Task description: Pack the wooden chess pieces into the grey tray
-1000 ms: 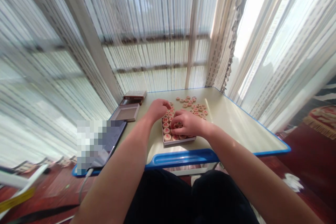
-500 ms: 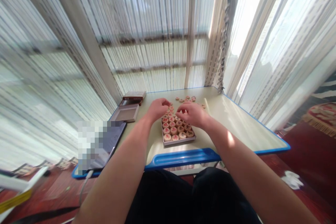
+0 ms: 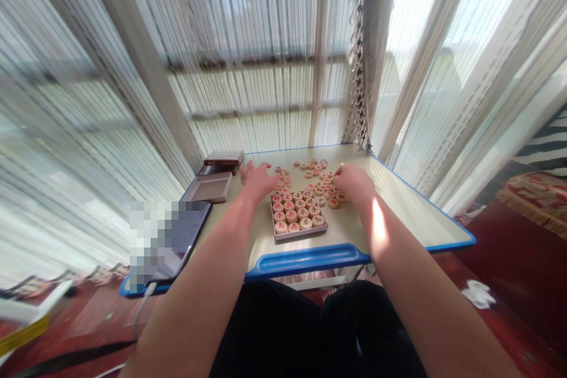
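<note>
Round wooden Chinese chess pieces with red and black characters stand in rows in a shallow box (image 3: 301,235) at the near middle of the table. My left hand (image 3: 257,178) hovers left of the loose pieces (image 3: 283,179), its fingers spread and holding nothing. On the right, my right hand (image 3: 355,182) reaches down at the edge of a cluster of loose pieces (image 3: 328,187). Its fingers are bent together, and whatever is between the fingertips is hidden. More loose pieces (image 3: 310,166) lie scattered farther back.
An open box lid (image 3: 208,188) lies at the table's left, with a flat box (image 3: 224,157) behind it. A tablet (image 3: 188,236) with a cable rests at the near left. The table (image 3: 398,212) has a blue rim and front tray (image 3: 310,260). Curtains hang behind.
My hands have moved apart, the left one leftward with its fingers spreading, the right one rightward to the loose pieces. More of the boxed and loose pieces now shows.
</note>
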Demonstrator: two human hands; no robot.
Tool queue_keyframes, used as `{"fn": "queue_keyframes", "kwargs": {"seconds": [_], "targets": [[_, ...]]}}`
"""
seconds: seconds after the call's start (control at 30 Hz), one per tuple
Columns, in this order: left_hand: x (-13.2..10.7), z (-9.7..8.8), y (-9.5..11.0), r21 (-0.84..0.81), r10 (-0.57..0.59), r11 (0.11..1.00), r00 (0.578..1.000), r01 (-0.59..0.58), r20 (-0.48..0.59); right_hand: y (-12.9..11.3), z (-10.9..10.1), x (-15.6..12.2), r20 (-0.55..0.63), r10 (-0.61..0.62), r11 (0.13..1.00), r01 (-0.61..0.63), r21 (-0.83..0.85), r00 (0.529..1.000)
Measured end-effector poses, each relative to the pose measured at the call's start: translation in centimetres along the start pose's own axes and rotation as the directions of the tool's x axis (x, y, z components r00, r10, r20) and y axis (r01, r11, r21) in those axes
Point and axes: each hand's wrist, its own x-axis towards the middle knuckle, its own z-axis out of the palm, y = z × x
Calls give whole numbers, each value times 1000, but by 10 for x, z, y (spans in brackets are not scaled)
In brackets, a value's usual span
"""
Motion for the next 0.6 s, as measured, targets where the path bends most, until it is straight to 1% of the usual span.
{"fn": "queue_keyframes", "kwargs": {"seconds": [0.03,0.07,0.1,0.17,0.2,0.27,0.37,0.5,0.6], "targets": [[1,2,-1,33,-47,998,998,46,31,1,0,1,40,18,1000,-18,-17,999],[2,5,-1,45,-70,997,994,66,85,2,1,2,73,24,999,-22,-24,997],[3,6,-1,41,-67,997,987,61,144,3,1,3,99,18,1000,-16,-23,995],[2,9,2,4,-4,1000,973,3,232,3,1,3,127,-11,1000,12,-7,992],[1,10,4,-24,36,999,969,-31,244,4,0,2,134,-40,999,39,4,990],[-1,10,8,-90,102,992,971,-85,217,3,-2,-2,160,-114,993,111,27,981],[-2,10,10,-181,147,975,984,-127,102,2,-6,-9,241,-235,972,230,51,942],[2,12,7,-220,140,965,990,-144,-31,-1,-10,-16,272,-302,953,298,54,914],[3,13,4,-219,150,962,986,-161,-67,-3,-12,-19,283,-330,943,325,66,900]]}}
